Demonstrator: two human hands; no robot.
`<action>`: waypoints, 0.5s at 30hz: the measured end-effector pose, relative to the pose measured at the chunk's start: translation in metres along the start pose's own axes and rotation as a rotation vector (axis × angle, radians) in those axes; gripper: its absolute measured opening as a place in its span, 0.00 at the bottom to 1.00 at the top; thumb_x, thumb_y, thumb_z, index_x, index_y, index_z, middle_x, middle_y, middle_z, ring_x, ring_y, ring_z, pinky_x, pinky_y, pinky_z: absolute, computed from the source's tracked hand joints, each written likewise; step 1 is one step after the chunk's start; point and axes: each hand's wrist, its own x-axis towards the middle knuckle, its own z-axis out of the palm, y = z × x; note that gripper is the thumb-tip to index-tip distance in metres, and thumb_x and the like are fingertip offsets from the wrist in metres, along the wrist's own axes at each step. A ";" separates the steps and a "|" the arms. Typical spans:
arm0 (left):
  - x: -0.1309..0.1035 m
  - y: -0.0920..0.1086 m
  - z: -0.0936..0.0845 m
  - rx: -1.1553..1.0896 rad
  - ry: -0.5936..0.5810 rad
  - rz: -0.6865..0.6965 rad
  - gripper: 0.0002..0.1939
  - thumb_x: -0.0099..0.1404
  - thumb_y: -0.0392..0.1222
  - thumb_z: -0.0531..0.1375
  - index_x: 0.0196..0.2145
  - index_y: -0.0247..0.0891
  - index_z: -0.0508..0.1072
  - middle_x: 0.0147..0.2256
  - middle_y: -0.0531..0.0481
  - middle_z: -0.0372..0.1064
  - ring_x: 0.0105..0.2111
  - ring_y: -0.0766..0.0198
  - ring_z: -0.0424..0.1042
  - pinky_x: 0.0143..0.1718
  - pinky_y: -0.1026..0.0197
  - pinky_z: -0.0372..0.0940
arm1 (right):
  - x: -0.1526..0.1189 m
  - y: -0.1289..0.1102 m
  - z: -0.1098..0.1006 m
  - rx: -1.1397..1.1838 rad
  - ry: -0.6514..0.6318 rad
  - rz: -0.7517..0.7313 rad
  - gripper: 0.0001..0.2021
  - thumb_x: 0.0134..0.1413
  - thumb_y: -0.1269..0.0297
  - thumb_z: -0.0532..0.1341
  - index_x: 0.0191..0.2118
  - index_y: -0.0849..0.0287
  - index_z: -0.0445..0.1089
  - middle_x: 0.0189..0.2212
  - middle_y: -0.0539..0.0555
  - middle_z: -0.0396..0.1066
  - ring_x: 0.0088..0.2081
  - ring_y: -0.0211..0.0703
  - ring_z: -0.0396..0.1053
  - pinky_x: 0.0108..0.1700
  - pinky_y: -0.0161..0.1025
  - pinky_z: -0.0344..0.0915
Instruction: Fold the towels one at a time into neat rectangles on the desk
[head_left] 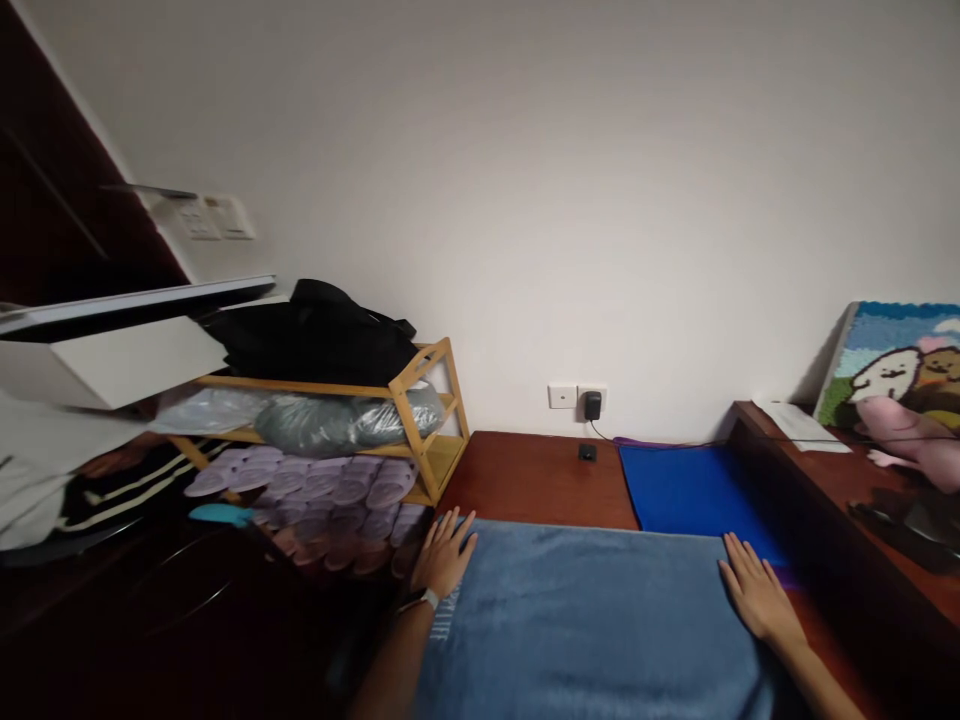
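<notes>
One blue-grey towel (pixel 600 600) lies spread on the brown counter (pixel 532 480); the left hand (pixel 446 556) covers its far left corner, and the right hand (pixel 759 595) rests at its far right corner, fingers of both extended flat and slightly parted.

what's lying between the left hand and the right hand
In the head view, a blue-grey cloth lies spread between the left hand and the right hand.

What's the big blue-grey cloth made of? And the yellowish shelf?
The cloth looks like soft, matte plush fabric, maybe fleece: its fuzzy surface shows darker smudges. The shelf seems to be smooth wood or bamboo, from its pale yellow-brown bars.
</notes>
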 end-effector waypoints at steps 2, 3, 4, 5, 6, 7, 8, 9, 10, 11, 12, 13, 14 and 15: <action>-0.002 0.002 -0.003 0.004 -0.010 -0.013 0.27 0.74 0.53 0.50 0.67 0.49 0.62 0.69 0.44 0.57 0.69 0.52 0.57 0.69 0.44 0.51 | 0.003 0.001 -0.001 -0.018 -0.007 0.005 0.38 0.65 0.48 0.34 0.74 0.63 0.44 0.74 0.53 0.45 0.74 0.49 0.39 0.73 0.52 0.44; -0.002 0.002 -0.003 0.003 -0.012 -0.015 0.27 0.74 0.53 0.50 0.67 0.49 0.62 0.69 0.44 0.57 0.69 0.53 0.56 0.69 0.44 0.51 | 0.005 -0.001 -0.004 -0.030 -0.019 0.018 0.37 0.64 0.50 0.36 0.74 0.62 0.46 0.73 0.54 0.47 0.74 0.50 0.40 0.72 0.53 0.45; -0.002 0.002 -0.004 0.002 -0.012 -0.016 0.27 0.75 0.54 0.50 0.68 0.49 0.62 0.70 0.44 0.57 0.69 0.53 0.56 0.69 0.44 0.51 | 0.006 -0.006 -0.009 -0.046 -0.030 0.037 0.37 0.64 0.51 0.38 0.73 0.62 0.48 0.73 0.54 0.48 0.73 0.51 0.42 0.72 0.54 0.46; -0.002 0.002 -0.004 -0.001 -0.011 -0.014 0.27 0.75 0.54 0.50 0.68 0.49 0.62 0.70 0.44 0.57 0.69 0.53 0.56 0.69 0.45 0.51 | 0.005 -0.015 -0.014 -0.065 -0.031 0.056 0.36 0.64 0.52 0.39 0.73 0.63 0.50 0.72 0.55 0.50 0.73 0.52 0.43 0.72 0.56 0.46; -0.002 0.002 -0.003 -0.005 -0.010 -0.012 0.27 0.75 0.54 0.49 0.68 0.49 0.62 0.70 0.44 0.57 0.69 0.53 0.56 0.69 0.44 0.50 | 0.003 -0.029 -0.021 -0.083 -0.015 0.072 0.35 0.64 0.54 0.41 0.72 0.64 0.52 0.72 0.57 0.51 0.73 0.54 0.43 0.72 0.57 0.46; -0.002 0.002 -0.003 -0.011 -0.008 -0.009 0.27 0.75 0.54 0.49 0.68 0.49 0.62 0.70 0.44 0.57 0.69 0.52 0.56 0.69 0.44 0.50 | -0.003 -0.048 -0.027 -0.095 0.011 0.082 0.35 0.64 0.55 0.41 0.72 0.66 0.53 0.72 0.59 0.51 0.73 0.56 0.43 0.72 0.57 0.44; -0.001 0.001 -0.002 -0.016 -0.007 -0.005 0.27 0.75 0.53 0.49 0.68 0.48 0.62 0.70 0.43 0.57 0.69 0.52 0.55 0.69 0.43 0.50 | -0.011 -0.071 -0.032 -0.098 0.056 0.063 0.35 0.65 0.55 0.42 0.71 0.69 0.54 0.71 0.61 0.51 0.73 0.57 0.42 0.73 0.57 0.42; 0.000 0.001 0.000 -0.019 -0.006 -0.003 0.27 0.74 0.53 0.50 0.68 0.48 0.62 0.70 0.43 0.57 0.69 0.51 0.55 0.69 0.43 0.50 | -0.023 -0.098 -0.035 -0.073 0.087 0.029 0.35 0.66 0.55 0.42 0.71 0.71 0.54 0.71 0.63 0.51 0.73 0.58 0.42 0.73 0.57 0.41; 0.001 0.000 0.001 -0.020 -0.003 -0.002 0.27 0.74 0.53 0.50 0.68 0.47 0.62 0.70 0.42 0.57 0.70 0.51 0.55 0.69 0.43 0.50 | -0.036 -0.127 -0.036 -0.025 0.090 -0.034 0.34 0.67 0.53 0.42 0.71 0.70 0.53 0.71 0.63 0.51 0.73 0.58 0.44 0.73 0.55 0.41; 0.002 0.000 0.003 -0.019 0.001 -0.002 0.27 0.74 0.53 0.50 0.68 0.47 0.62 0.70 0.42 0.57 0.70 0.51 0.55 0.69 0.43 0.49 | -0.052 -0.156 -0.035 0.033 0.083 -0.118 0.33 0.69 0.53 0.41 0.72 0.67 0.53 0.71 0.60 0.52 0.73 0.55 0.45 0.73 0.54 0.42; 0.003 -0.001 0.005 -0.017 0.007 -0.003 0.27 0.74 0.53 0.50 0.68 0.47 0.62 0.70 0.42 0.57 0.70 0.51 0.55 0.69 0.43 0.49 | -0.067 -0.181 -0.031 0.092 0.066 -0.218 0.32 0.70 0.51 0.41 0.73 0.62 0.51 0.72 0.56 0.51 0.73 0.53 0.45 0.73 0.53 0.42; 0.005 -0.001 0.006 -0.014 0.011 -0.004 0.27 0.74 0.53 0.50 0.67 0.47 0.63 0.70 0.43 0.57 0.69 0.51 0.55 0.69 0.44 0.49 | -0.082 -0.202 -0.026 0.145 0.038 -0.316 0.32 0.71 0.50 0.41 0.74 0.58 0.48 0.72 0.53 0.49 0.73 0.50 0.44 0.73 0.52 0.43; 0.006 -0.002 0.008 -0.013 0.014 -0.004 0.27 0.74 0.53 0.50 0.67 0.47 0.63 0.69 0.43 0.57 0.69 0.51 0.56 0.69 0.44 0.49 | -0.094 -0.215 -0.022 0.187 0.009 -0.392 0.31 0.71 0.49 0.42 0.74 0.54 0.45 0.73 0.50 0.47 0.73 0.48 0.43 0.73 0.51 0.43; 0.008 -0.002 0.010 -0.012 0.015 -0.003 0.28 0.73 0.53 0.50 0.67 0.47 0.63 0.70 0.44 0.57 0.69 0.51 0.56 0.69 0.44 0.49 | -0.104 -0.220 -0.018 0.213 -0.012 -0.429 0.31 0.72 0.48 0.42 0.74 0.51 0.43 0.73 0.48 0.46 0.73 0.47 0.43 0.74 0.51 0.43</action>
